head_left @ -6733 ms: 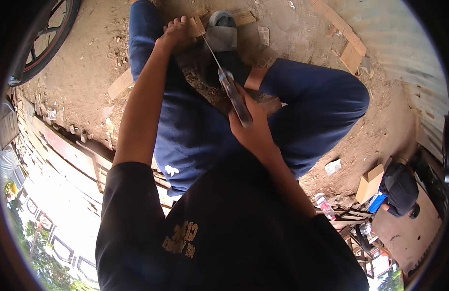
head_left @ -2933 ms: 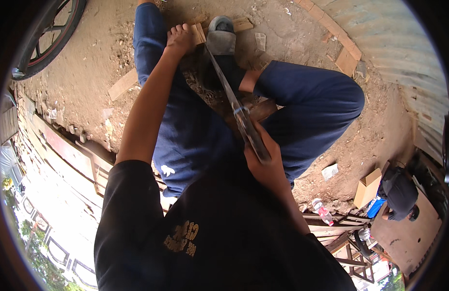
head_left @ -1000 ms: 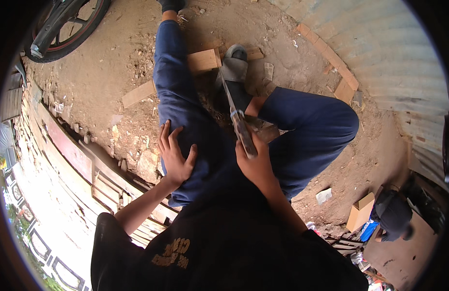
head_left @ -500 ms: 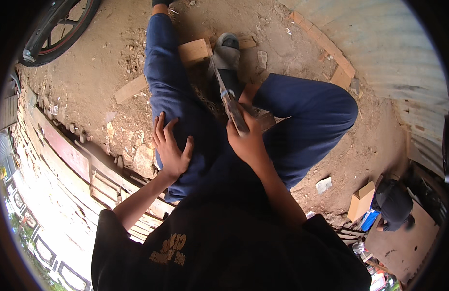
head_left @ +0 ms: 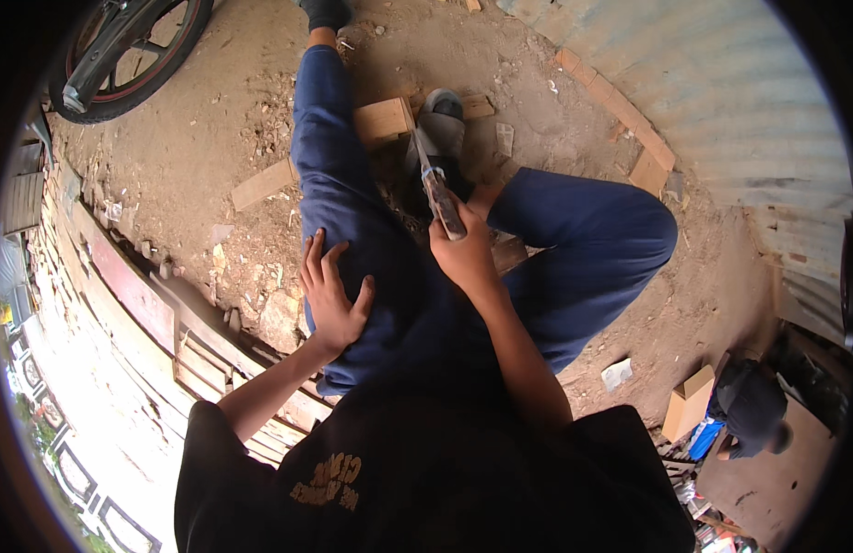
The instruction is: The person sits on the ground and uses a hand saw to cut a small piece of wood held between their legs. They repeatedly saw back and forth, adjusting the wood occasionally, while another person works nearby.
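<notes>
From the head view, I see the person seated low on the bare ground (head_left: pixel 247 101), with the saw (head_left: pixel 435 184) ahead of the torso. The right hand (head_left: pixel 463 247) is wrapped round the saw's handle, fingers closed. The saw's long axis runs away from that hand, forward and leaning a little left, the narrow blade pointing outward and the handle end back toward the body.

The blade's far end reaches the wooden board (head_left: pixel 382 122) at its right-hand end; whether it sits in a cut is too small for me to tell. The board lies ahead of both hands, its long axis roughly crosswise to the saw. Just right of the blade is a dark sandal (head_left: pixel 442 136) on the person's foot, with more wood showing past it.

The left hand (head_left: pixel 334 290) rests on the navy trousers (head_left: pixel 362 221) over the left thigh, fingers and thumb spread, holding nothing. Ahead and left of it lies another plank (head_left: pixel 262 186), and farther out a wheel (head_left: pixel 131 69). Well off to the right of the right hand, a co-worker (head_left: pixel 752 401) bends over a brown tabletop (head_left: pixel 767 470), near an open cardboard box (head_left: pixel 687 403).
</notes>
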Available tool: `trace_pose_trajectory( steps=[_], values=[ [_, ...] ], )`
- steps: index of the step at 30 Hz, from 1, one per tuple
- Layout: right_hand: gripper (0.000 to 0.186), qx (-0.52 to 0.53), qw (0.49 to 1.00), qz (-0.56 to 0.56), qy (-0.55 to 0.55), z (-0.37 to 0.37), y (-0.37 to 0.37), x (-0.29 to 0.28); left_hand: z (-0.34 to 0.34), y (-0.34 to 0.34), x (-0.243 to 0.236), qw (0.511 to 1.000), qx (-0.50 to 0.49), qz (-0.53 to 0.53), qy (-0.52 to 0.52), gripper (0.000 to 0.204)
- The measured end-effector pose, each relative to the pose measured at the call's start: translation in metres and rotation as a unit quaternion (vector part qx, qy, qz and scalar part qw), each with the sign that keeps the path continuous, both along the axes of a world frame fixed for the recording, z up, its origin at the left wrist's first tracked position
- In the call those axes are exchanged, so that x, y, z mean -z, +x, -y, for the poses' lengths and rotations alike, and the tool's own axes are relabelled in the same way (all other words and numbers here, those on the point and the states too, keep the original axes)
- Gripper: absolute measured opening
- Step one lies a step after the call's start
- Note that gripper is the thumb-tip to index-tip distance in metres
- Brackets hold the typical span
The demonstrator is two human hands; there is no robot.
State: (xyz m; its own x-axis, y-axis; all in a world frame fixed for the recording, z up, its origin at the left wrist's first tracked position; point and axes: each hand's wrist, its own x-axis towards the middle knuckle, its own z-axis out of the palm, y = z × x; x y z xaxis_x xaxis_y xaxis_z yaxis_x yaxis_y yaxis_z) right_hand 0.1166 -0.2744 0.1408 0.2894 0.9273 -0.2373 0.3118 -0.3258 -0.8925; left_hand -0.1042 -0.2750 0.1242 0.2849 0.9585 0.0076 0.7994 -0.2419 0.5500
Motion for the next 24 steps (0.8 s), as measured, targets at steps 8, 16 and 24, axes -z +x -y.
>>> trace_pose_trajectory(
  steps=[8,16,24],
  values=[
    [0.049,-0.003,1.0,-0.006,0.014,0.086,0.0,-0.063,0.008,-0.005,0.003,1.0,-0.008,0.013,-0.001,0.057],
    [0.041,0.011,1.0,-0.022,0.012,0.048,-0.003,-0.032,0.0,-0.008,0.006,1.0,0.007,0.019,0.014,0.058],
    [0.04,-0.01,1.0,-0.004,-0.017,0.002,0.002,-0.008,-0.001,-0.004,0.002,1.0,0.014,0.021,0.008,0.057]
  ],
)
